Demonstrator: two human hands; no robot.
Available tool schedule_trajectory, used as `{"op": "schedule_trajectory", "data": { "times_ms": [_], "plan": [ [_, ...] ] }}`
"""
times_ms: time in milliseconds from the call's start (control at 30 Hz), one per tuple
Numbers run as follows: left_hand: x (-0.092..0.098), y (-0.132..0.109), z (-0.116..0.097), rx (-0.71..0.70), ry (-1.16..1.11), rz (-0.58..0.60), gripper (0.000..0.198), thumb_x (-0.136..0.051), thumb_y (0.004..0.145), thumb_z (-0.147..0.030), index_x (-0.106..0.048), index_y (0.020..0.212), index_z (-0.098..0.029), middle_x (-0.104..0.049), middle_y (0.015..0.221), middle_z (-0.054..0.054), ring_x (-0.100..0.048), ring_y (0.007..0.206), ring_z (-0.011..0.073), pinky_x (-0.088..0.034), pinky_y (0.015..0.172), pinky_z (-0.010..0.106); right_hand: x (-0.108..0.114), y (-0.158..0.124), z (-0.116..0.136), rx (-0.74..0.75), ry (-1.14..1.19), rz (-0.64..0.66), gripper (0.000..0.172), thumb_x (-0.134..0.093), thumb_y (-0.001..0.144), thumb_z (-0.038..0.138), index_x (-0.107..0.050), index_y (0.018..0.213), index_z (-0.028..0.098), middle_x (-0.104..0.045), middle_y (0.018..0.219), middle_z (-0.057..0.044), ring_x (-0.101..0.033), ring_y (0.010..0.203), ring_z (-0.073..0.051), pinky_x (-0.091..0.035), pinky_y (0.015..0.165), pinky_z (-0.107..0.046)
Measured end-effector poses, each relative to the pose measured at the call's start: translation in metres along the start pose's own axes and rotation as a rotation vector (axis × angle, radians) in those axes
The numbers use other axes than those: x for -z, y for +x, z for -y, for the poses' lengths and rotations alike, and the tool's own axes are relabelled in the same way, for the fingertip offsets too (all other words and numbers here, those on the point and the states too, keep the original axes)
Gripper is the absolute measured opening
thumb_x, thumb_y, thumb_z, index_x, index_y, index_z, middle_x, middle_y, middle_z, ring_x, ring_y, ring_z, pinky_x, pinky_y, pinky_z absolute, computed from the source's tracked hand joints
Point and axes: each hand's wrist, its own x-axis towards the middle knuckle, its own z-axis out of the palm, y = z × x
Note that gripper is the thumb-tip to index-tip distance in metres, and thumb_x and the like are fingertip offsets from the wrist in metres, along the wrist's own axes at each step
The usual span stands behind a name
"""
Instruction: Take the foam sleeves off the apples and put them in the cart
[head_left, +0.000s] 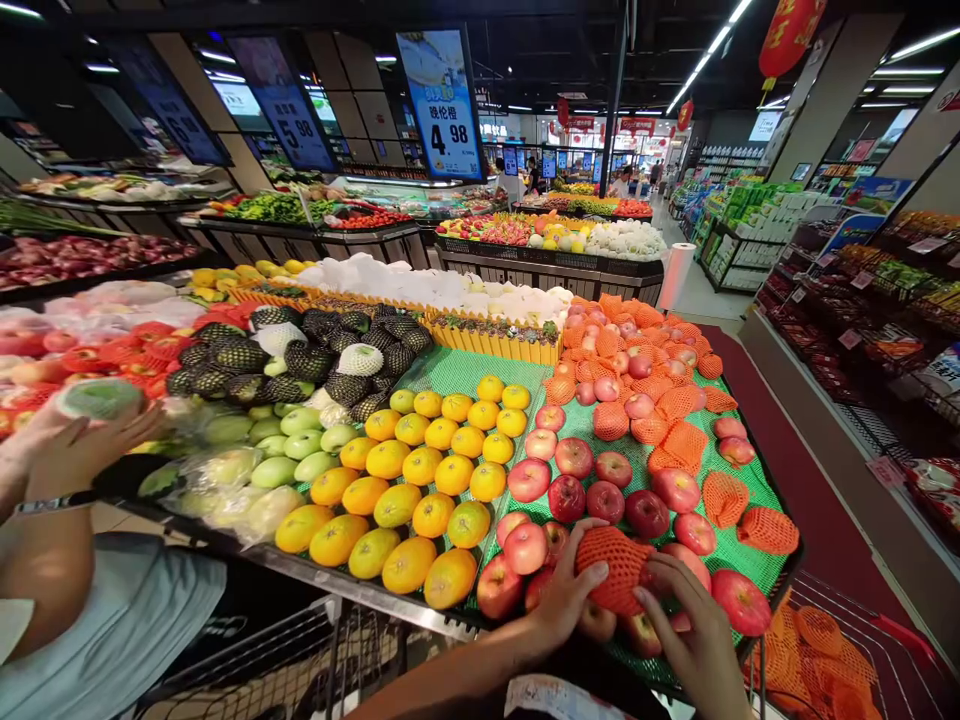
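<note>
Over the front of the apple display, my left hand [571, 590] and my right hand [694, 625] grip a round fruit in an orange foam net [613, 568] from both sides. The net covers its surface; its size and the surrounding fruit suggest an apple. My left thumb presses on its near side, and the right fingers close on its other end. Bare red apples [574, 457] lie around and beneath it on green matting [679, 460]. Farther back, many apples wear the same orange nets [622, 330].
Oranges [416, 465] sit in rows to the left, beside green fruit [302, 443] and dark netted fruit [358, 362]. Another person's hands [71, 450] hold a pale green item [101, 397] at far left. Loose orange nets [817, 640] fill a wire basket at lower right.
</note>
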Motion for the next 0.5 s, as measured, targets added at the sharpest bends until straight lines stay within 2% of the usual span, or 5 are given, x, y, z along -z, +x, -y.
{"op": "schedule_trajectory", "data": {
  "times_ms": [167,267,333,433,500],
  "plan": [
    [0.011,-0.016,0.0,-0.05,0.139,0.011,0.047,-0.049,0.101,-0.053,-0.061,0.137,-0.024,-0.068,0.141,0.012,-0.063,0.131,0.0333,-0.048,0.122,0.052,-0.026,-0.03,-0.039,-0.19,0.173,0.044,0.068,-0.101,0.07,0.053,-0.08,0.129,0.025,-0.082,0.12,-0.014,-0.082,0.086,-0.033,-0.072,0.077,-0.043],
    [0.012,-0.023,0.0,-0.048,0.172,0.069,0.049,-0.044,0.108,-0.056,-0.055,0.145,-0.026,-0.062,0.149,0.013,-0.059,0.14,0.0327,-0.044,0.127,0.052,-0.037,-0.047,-0.053,-0.199,0.224,0.047,0.083,-0.105,0.064,0.045,-0.074,0.138,0.026,-0.072,0.146,-0.017,-0.079,0.115,-0.038,-0.071,0.091,-0.046],
    [0.008,-0.026,0.003,-0.069,0.192,0.118,0.061,-0.054,0.105,-0.06,-0.045,0.154,-0.026,-0.051,0.161,0.015,-0.048,0.153,0.0343,-0.036,0.133,0.053,-0.043,-0.054,-0.061,-0.227,0.252,0.062,0.097,-0.105,0.063,0.042,-0.065,0.15,0.028,-0.063,0.158,-0.017,-0.066,0.14,-0.042,-0.065,0.106,-0.051],
    [-0.002,-0.024,0.013,-0.099,0.175,0.17,0.08,-0.071,0.095,-0.069,-0.042,0.155,-0.024,-0.043,0.164,0.017,-0.038,0.159,0.0379,-0.029,0.136,0.053,-0.052,-0.06,-0.074,-0.336,0.32,0.028,0.098,-0.101,0.069,0.047,-0.057,0.155,0.029,-0.061,0.159,-0.015,-0.06,0.147,-0.042,-0.057,0.118,-0.057],
    [-0.009,-0.019,0.021,-0.059,0.108,0.107,0.073,-0.068,0.094,-0.075,-0.049,0.143,-0.025,-0.054,0.147,0.015,-0.051,0.145,0.0354,-0.039,0.129,0.052,-0.055,-0.063,-0.084,-0.428,0.365,-0.019,0.092,-0.098,0.072,0.053,-0.059,0.152,0.029,-0.07,0.148,-0.014,-0.067,0.137,-0.041,-0.06,0.114,-0.058]
  ]
}}
